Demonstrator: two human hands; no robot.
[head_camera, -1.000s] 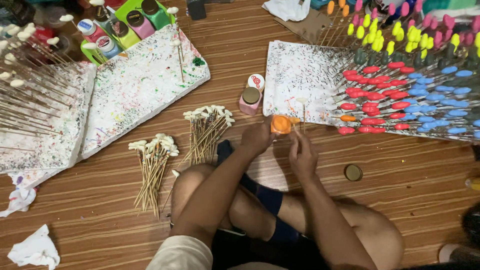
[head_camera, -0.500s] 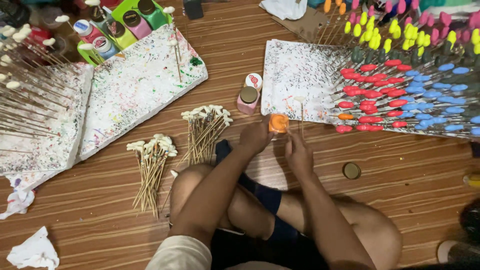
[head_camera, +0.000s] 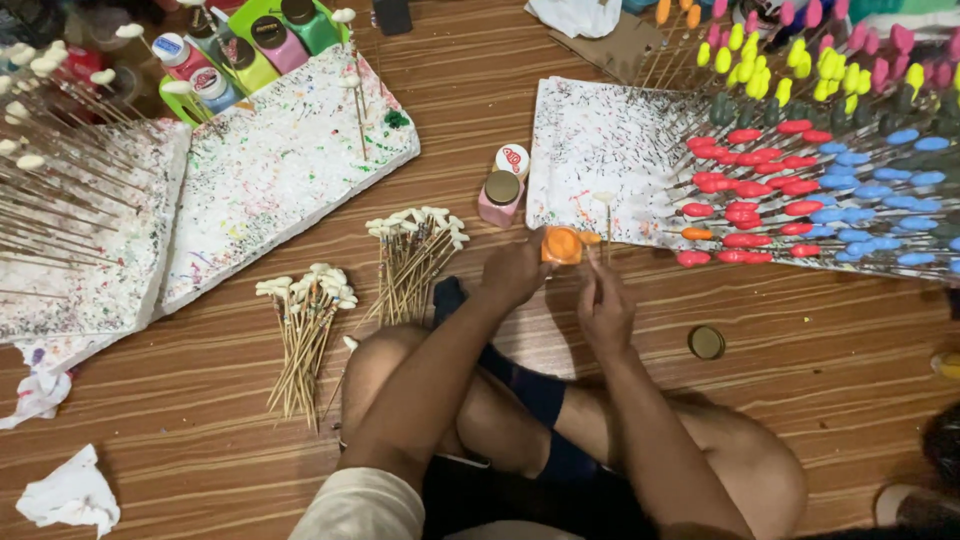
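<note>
Lifted from the orange jar (head_camera: 562, 245) in left fingers (head_camera: 520, 262), right fingers (head_camera: 603, 290) pinch white-tipped stick (head_camera: 607, 215).

orange paint jar (head_camera: 562, 245) half hidden by left hand (head_camera: 513, 272), blue sticks (head_camera: 880, 215) cut off

1. Warm, even indoor light falls from above; the wooden floor (head_camera: 800, 400) is bright, without glare.
2. Soft shadows lie beside the stick bundles (head_camera: 305, 330) and under the arms.
3. The top left corner sinks into dimness.
4. Focus is fair at the centre; sticks at both edges fan outward, wide-lens stretched and slightly soft.
</note>
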